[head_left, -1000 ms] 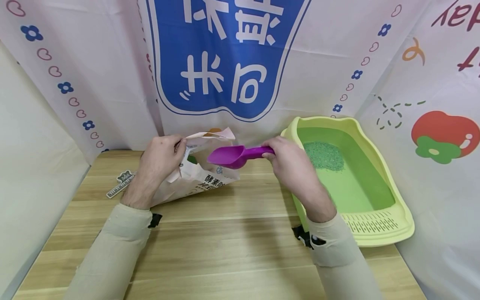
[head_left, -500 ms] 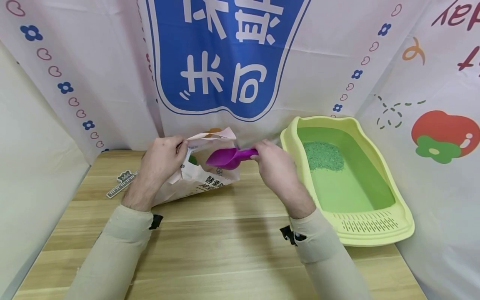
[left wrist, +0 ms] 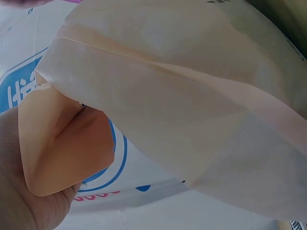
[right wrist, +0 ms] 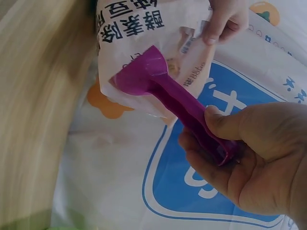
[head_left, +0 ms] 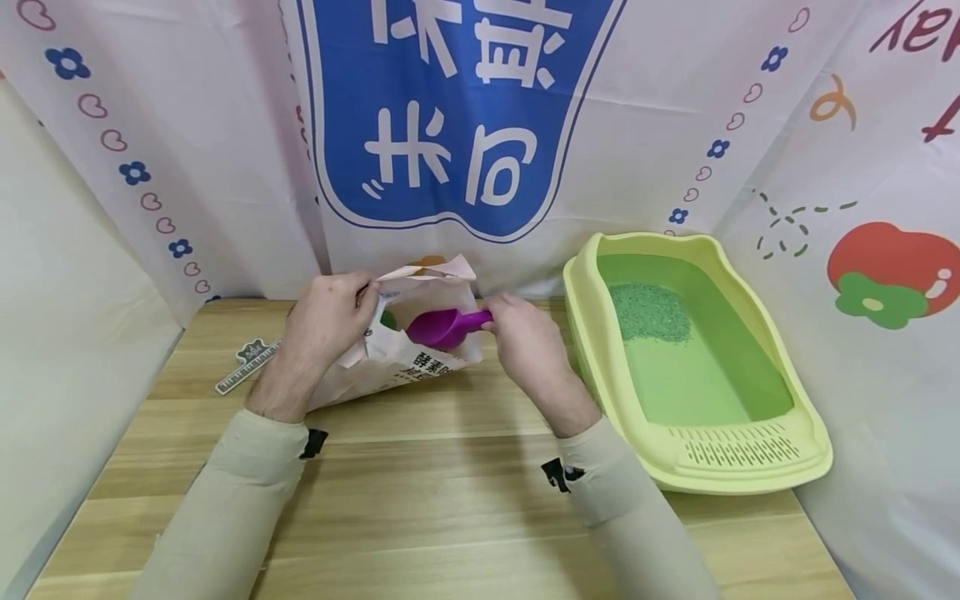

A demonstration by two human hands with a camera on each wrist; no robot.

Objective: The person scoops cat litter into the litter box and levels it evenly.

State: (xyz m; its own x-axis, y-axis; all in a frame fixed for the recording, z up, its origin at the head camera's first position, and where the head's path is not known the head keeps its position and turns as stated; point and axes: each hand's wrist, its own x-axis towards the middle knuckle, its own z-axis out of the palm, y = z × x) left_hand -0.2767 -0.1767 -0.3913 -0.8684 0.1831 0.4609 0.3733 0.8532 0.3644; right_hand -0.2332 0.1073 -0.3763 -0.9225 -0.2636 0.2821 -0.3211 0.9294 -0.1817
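Note:
My right hand (head_left: 528, 346) grips the handle of a purple scoop (head_left: 438, 328), its fingers curled round it in the right wrist view. The scoop's blade is in the mouth of a pale printed paper bag (head_left: 390, 367), which lies on its side on the table. At the bag's upper left edge, my left hand (head_left: 326, 329) pinches the paper and holds the mouth apart. A folded flap of the bag (left wrist: 72, 143) shows by the left thumb in the left wrist view. Some green stuff is visible inside the bag; most of the inside is hidden.
To the right stands a yellow-green litter tray (head_left: 600, 358) with a patch of green granules (head_left: 648, 312) at its far left. A small ruler (head_left: 247, 367) with an animal-shaped top lies left of the left wrist. Printed cloth (head_left: 600, 183) hangs behind the wooden table (head_left: 420, 500).
My right hand has moved left from the litter tray's side, bringing the purple scoop lower and into the bag's mouth. The left hand has kept its hold with hardly any movement.

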